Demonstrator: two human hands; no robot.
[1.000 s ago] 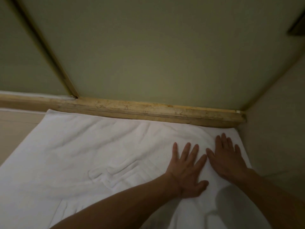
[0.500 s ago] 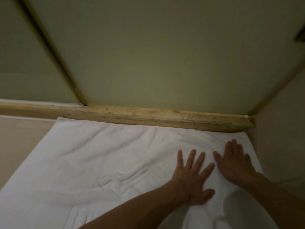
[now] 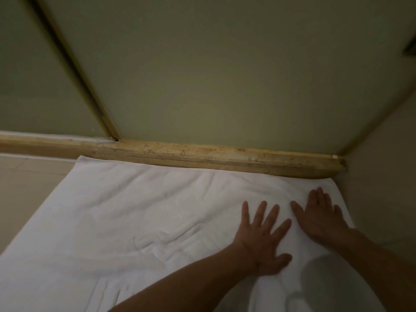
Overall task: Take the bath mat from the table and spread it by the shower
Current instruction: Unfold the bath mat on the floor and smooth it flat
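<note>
The white bath mat [image 3: 139,212] lies spread flat on the floor, its far edge against the worn stone shower threshold [image 3: 202,155]. Shallow wrinkles cross its middle. My left hand [image 3: 261,237] presses flat on the mat's right part, fingers straight and spread. My right hand [image 3: 322,217] lies flat beside it, close to the mat's far right corner, fingers straight. The two hands sit side by side, almost touching.
Behind the threshold stands the frosted glass shower door [image 3: 225,75] with a brass frame strip [image 3: 94,104]. A wall [image 3: 382,176] closes the right side, right next to the mat's edge. Beige floor tile [image 3: 29,188] shows on the left.
Both hands stay flat on the mat's right part, about where they were; the view has shifted slightly, so mat and threshold sit a little lower and further right in the frame.
</note>
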